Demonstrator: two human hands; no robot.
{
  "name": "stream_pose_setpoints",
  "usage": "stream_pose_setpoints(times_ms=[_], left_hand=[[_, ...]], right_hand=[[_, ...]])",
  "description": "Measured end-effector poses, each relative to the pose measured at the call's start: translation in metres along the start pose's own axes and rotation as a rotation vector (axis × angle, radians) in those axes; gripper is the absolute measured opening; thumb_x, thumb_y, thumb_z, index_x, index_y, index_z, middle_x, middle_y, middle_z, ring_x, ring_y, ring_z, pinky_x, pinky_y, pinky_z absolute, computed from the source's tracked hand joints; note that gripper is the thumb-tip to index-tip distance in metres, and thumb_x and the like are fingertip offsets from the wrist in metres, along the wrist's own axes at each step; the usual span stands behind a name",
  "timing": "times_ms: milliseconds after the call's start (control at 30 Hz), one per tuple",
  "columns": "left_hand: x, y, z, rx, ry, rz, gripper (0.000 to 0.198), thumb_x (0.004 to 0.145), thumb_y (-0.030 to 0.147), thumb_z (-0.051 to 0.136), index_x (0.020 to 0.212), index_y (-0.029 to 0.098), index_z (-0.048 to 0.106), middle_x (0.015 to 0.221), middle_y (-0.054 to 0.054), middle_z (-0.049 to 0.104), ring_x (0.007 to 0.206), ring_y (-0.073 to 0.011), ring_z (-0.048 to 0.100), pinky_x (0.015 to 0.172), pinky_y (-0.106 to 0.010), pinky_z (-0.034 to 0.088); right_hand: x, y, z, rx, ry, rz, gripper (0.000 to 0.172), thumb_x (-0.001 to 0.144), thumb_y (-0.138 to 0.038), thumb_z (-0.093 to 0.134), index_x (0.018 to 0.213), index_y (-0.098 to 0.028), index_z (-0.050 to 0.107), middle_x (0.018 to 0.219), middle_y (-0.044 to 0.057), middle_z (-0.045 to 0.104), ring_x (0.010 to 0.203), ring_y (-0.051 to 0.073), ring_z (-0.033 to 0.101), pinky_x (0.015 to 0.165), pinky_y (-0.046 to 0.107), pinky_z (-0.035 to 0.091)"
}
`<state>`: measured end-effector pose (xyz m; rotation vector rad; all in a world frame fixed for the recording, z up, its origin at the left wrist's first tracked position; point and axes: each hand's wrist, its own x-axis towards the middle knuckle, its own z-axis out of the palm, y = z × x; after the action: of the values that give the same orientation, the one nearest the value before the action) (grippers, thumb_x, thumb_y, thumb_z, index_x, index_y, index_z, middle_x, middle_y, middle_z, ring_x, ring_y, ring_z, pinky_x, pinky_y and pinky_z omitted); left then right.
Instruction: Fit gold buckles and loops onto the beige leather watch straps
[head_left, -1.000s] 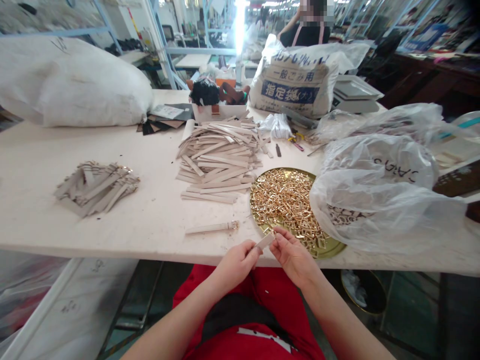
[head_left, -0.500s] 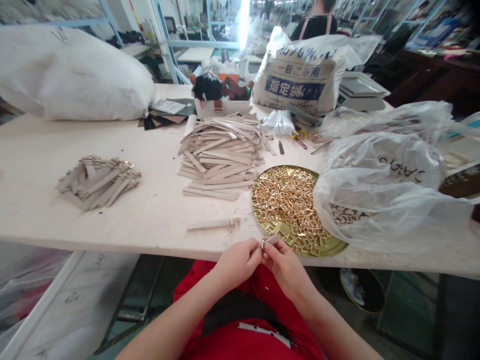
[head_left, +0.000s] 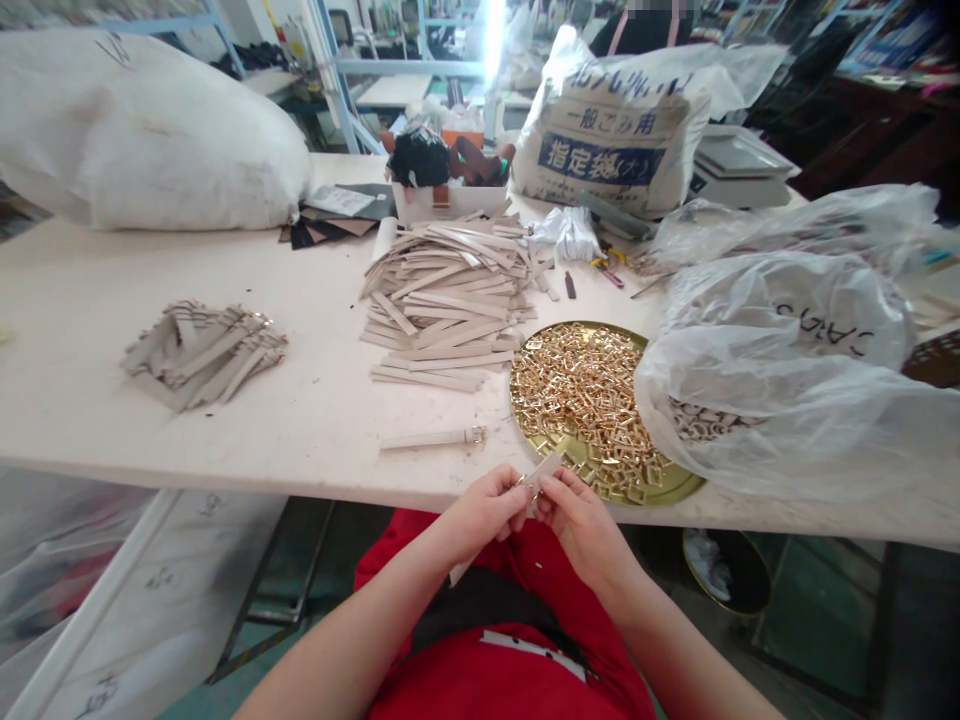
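Person at table edge, both hands low & together just in front of the near rim of a round gold tray (head_left: 679, 488). L hand (head_left: 487, 512) pinched on a beige strap (head_left: 544, 468), thumb on top; R hand (head_left: 576, 510) clamped on same strap, fingertips nearly touching L's. Strap slants up to the R past the fingers, approx. over the table edge; a pale strip, prob. its other end, pokes out below L wrist. Small gold bit at the fingertips, mostly hidden, can't tell exact fit. Tray holds a heap of gold buckles (head_left: 577, 385), thinner toward near side. Single strap w/ buckle (head_left: 431, 440) lies flat L of tray, buckle end toward it. Behind that, big pile of loose straps (head_left: 450, 290); far L, bundle of straps w/ gold ends (head_left: 206, 355). R of tray, clear plastic bag (head_left: 780, 400) overlaps tray's R side, ring-like pcs inside. Back of table, L to R: white sack (head_left: 150, 140), white box w/ dark stuff (head_left: 450, 200), printed sack (head_left: 607, 150), scale-like unit (head_left: 739, 160). Yellow/pink-handled tool (head_left: 611, 268) near pile. Co-worker (head_left: 645, 35) partly visible behind printed sack.
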<state>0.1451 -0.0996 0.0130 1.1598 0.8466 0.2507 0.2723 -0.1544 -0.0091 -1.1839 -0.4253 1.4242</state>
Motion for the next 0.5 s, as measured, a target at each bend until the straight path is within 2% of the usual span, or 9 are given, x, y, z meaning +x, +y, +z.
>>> stream_pose_setpoints(times_ms=[133,200,267,367,500], left_hand=[[-0.001,0.003,0.000,0.045,0.001,0.009,0.021,0.079,0.037,0.045,0.073,0.018,0.040,0.050,0.008,0.042,0.039,-0.0037,0.032,0.040,-0.017,0.023],[-0.001,0.004,0.000,0.061,0.003,0.003,0.020,0.078,0.037,0.045,0.073,0.018,0.040,0.050,0.008,0.042,0.038,-0.0040,0.031,0.039,-0.017,0.023],[0.000,0.003,0.001,0.097,0.015,-0.021,0.019,0.078,0.036,0.045,0.072,0.019,0.040,0.049,0.008,0.043,0.038,-0.0047,0.032,0.040,-0.017,0.024],[0.003,-0.003,0.002,0.225,0.096,-0.026,0.019,0.078,0.035,0.044,0.070,0.019,0.040,0.049,0.007,0.044,0.042,-0.0064,0.036,0.043,-0.019,0.026],[0.003,-0.009,0.005,0.383,0.191,0.057,0.021,0.078,0.036,0.045,0.067,0.019,0.042,0.054,0.006,0.047,0.050,-0.0094,0.041,0.050,-0.021,0.030]], right_hand=[[-0.002,-0.002,-0.001,-0.086,-0.007,-0.001,0.018,0.073,-0.037,0.061,0.069,-0.021,0.054,0.060,-0.005,0.050,0.053,0.010,0.042,0.054,0.023,0.037],[-0.004,-0.003,-0.002,-0.205,0.008,-0.042,0.018,0.074,-0.038,0.058,0.072,-0.020,0.055,0.063,-0.003,0.052,0.055,0.012,0.044,0.055,0.025,0.037],[-0.005,-0.005,-0.004,-0.446,0.064,-0.188,0.017,0.073,-0.036,0.059,0.071,-0.020,0.056,0.065,-0.002,0.053,0.059,0.014,0.047,0.059,0.027,0.037],[-0.002,-0.005,-0.008,-0.759,0.126,-0.375,0.010,0.071,-0.029,0.061,0.069,-0.020,0.056,0.067,-0.001,0.055,0.065,0.016,0.049,0.062,0.028,0.037],[0.006,-0.003,-0.013,-0.804,0.100,-0.319,0.008,0.072,-0.027,0.058,0.069,-0.020,0.055,0.063,-0.002,0.054,0.061,0.016,0.050,0.060,0.028,0.037]])
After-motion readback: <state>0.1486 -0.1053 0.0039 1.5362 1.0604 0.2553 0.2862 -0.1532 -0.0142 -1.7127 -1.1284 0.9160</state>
